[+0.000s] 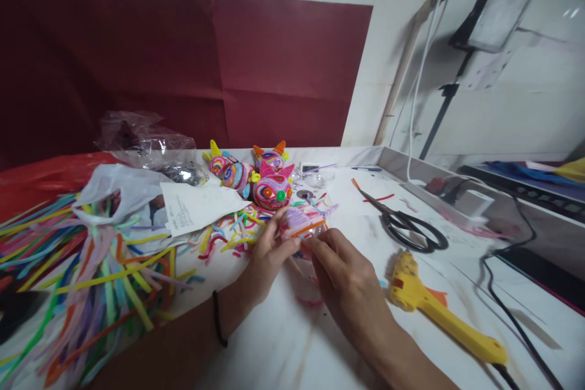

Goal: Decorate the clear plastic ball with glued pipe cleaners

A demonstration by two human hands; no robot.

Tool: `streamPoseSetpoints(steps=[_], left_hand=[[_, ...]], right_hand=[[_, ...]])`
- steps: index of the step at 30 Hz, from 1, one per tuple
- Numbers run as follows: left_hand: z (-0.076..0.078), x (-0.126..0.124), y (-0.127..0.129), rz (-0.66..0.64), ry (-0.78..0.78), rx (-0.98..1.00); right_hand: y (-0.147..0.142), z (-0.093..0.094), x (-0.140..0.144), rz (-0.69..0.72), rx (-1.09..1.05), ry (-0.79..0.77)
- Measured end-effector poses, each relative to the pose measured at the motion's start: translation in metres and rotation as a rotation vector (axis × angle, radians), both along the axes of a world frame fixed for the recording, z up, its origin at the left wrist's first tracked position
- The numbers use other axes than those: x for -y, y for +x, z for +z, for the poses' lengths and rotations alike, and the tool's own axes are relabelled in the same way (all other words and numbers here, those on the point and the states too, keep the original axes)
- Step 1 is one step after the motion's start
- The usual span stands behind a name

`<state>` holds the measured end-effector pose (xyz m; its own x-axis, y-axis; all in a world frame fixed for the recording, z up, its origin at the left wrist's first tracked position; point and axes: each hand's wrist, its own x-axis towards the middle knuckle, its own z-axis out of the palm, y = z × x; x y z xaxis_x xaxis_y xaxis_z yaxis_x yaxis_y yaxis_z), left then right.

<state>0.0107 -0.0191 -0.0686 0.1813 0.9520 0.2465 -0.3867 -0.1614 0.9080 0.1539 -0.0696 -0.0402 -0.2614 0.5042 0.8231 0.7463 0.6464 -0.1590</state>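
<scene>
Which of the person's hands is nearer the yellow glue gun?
Right. The right hand lies just left of the yellow glue gun; the left hand is farther left, beyond it.

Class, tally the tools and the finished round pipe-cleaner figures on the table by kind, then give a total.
Finished pipe-cleaner figures: 4
Scissors: 1
Yellow glue gun: 1
Total: 6

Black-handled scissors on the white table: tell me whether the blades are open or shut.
Shut. The black-handled scissors lie flat on the white table, blades together in one thin line pointing away from the loops, right of both hands.
</scene>
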Motion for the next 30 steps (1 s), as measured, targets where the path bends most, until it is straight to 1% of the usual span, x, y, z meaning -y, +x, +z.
streamPoseSetpoints(steps=[7,12,17,23,26,30], left_hand=[[-0.002,-0.001,-0.001,0.001,0.004,-0.025],[0.002,0.001,-0.001,-0.009,0.023,-0.026],[0.004,0.002,0.0,0.01,0.004,-0.024],[0.003,0.001,-0.002,0.009,-0.023,-0.012],[0.005,0.001,-0.001,-0.001,-0.017,-0.006],[0.01,0.003,0.001,0.012,-0.051,0.014]], right_hand=[[-0.001,-0.002,-0.001,0.018,0.001,-0.005],[0.0,-0.001,0.0,0.014,-0.007,-0.013],[0.002,0.002,0.001,0.075,-0.059,-0.058],[0.006,0.001,0.002,0.03,-0.063,-0.088],[0.007,0.001,0.002,0.018,-0.056,-0.087],[0.008,0.002,0.001,0.013,-0.034,-0.098]])
